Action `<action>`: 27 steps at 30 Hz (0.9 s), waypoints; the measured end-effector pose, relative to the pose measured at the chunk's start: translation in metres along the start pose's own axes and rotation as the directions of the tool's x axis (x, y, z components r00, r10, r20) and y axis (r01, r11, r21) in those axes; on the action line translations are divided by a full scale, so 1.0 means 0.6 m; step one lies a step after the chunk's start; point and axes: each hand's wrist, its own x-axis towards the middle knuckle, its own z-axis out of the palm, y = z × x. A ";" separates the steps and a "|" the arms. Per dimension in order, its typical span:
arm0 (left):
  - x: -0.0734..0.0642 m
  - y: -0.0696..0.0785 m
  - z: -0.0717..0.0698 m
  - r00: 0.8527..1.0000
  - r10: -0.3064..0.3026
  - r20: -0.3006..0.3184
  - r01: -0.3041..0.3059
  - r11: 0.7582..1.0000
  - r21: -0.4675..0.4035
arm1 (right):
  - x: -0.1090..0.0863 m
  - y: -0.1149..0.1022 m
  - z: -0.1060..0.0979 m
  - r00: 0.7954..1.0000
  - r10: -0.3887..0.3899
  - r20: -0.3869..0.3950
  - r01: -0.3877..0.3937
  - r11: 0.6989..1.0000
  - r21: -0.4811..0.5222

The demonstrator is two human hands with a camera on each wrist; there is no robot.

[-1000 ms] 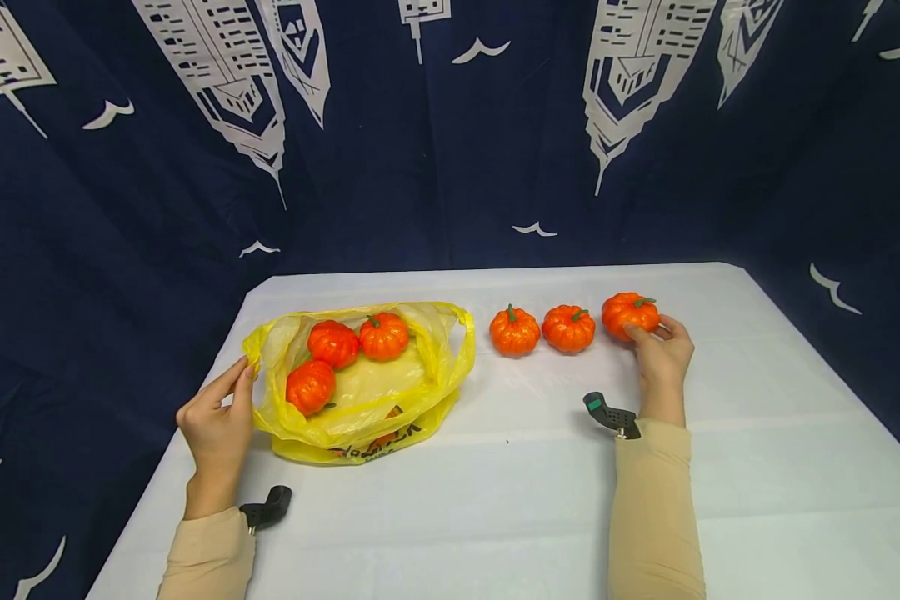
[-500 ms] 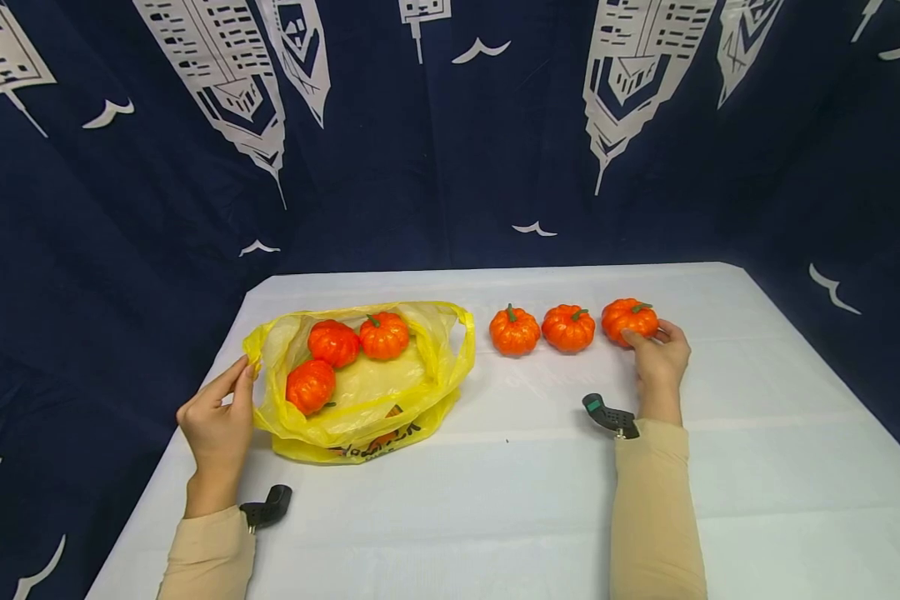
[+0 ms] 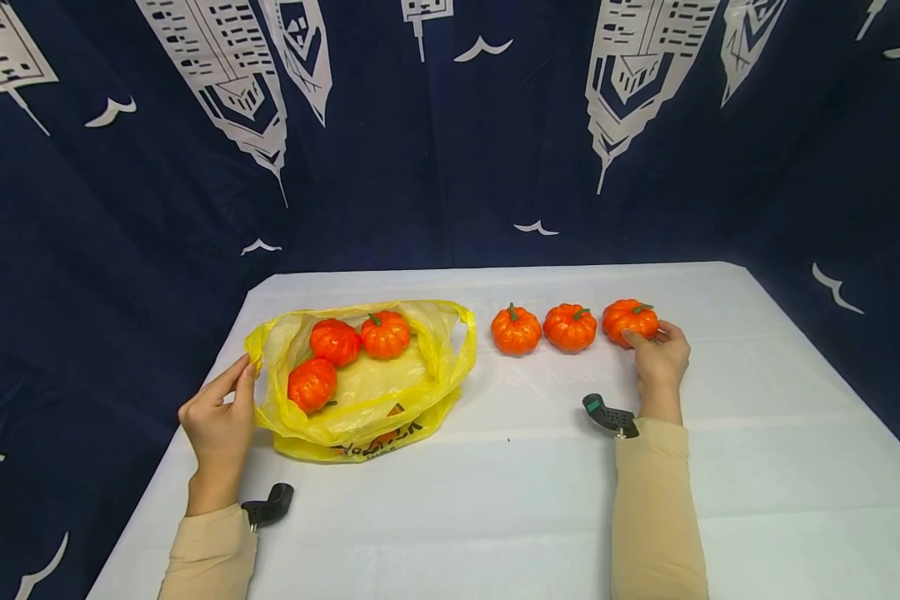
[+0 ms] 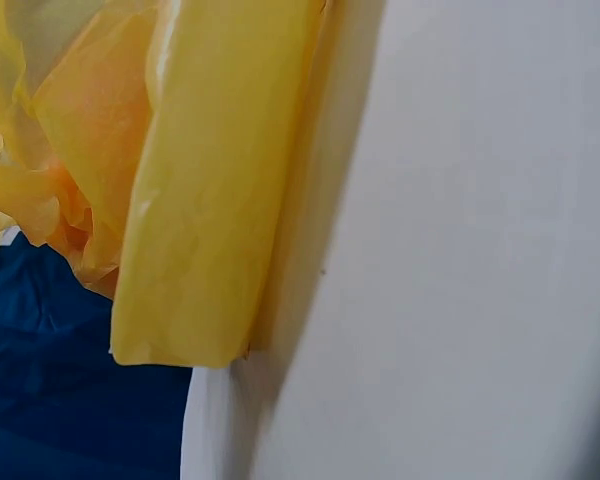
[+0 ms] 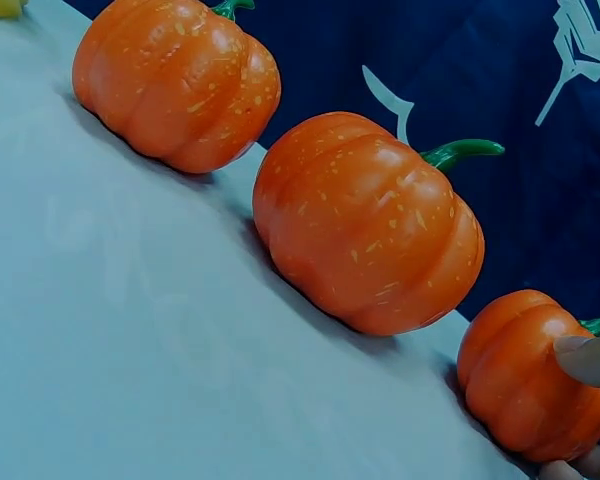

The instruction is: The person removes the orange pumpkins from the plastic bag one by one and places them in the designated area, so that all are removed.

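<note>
My left hand point(image 3: 221, 417) pinches the left edge of a yellow plastic bag point(image 3: 375, 417) between thumb and fingers. The bag lies open on the table with three small orange pumpkins point(image 3: 334, 342) inside. Only folds of the bag point(image 4: 210, 190) show in the left wrist view, without the hand. At the right end of a row, my right hand point(image 3: 660, 358) grips a pumpkin point(image 3: 626, 322), its thumb point(image 5: 590, 358) on the near side. This pumpkin stands on the table, green stem up. Beside it are a middle pumpkin point(image 5: 365, 225) and a left pumpkin point(image 5: 175, 85).
A white cloth covers the table point(image 3: 450, 517). Behind it hangs a dark blue curtain point(image 3: 450, 150) with white building and bird shapes. Each forearm carries a black wrist camera, one on the left point(image 3: 270, 505) and one on the right point(image 3: 607, 413).
My right hand has lowered its pumpkin slightly, toward me, onto the table beside the other two; in the last half second it stays still. The left hand and bag hold their place.
</note>
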 end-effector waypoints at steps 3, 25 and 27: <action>-0.001 -0.001 0.000 1.000 0.002 -0.001 -0.002 1.000 0.004 | 0.000 -0.001 0.000 1.000 -0.001 -0.003 0.001 1.000 -0.018; 0.002 0.004 -0.001 1.000 0.016 0.005 -0.016 1.000 0.012 | -0.022 -0.048 -0.024 0.990 -0.136 -0.023 0.130 0.977 -0.170; 0.001 0.004 -0.001 1.000 0.016 0.006 -0.016 1.000 0.012 | -0.029 -0.060 -0.024 0.986 -0.168 -0.011 0.163 0.968 -0.191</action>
